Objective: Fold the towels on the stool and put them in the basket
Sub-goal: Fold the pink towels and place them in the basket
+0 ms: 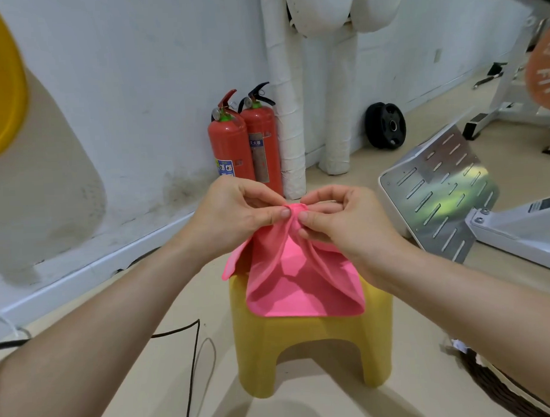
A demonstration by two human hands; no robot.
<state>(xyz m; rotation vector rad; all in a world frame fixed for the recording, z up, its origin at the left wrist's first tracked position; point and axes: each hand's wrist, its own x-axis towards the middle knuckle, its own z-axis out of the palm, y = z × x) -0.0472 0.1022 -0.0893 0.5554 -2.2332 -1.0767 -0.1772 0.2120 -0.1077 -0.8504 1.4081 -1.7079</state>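
Currently the left hand (236, 209) and the right hand (339, 218) are pinching the bunched top edge of the towel (301, 288), which is draping over the stool (313, 356), so a loosening pinch is probably risking misaligned corners or the cloth sliding floorward.

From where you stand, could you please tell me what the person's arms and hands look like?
The left hand and right hand are bare: no gloves, and no rings show on the fingers. The left forearm and right forearm are uncovered as far as the frame shows, with no sleeve, watch or band. The thumbnails are short and unpainted.
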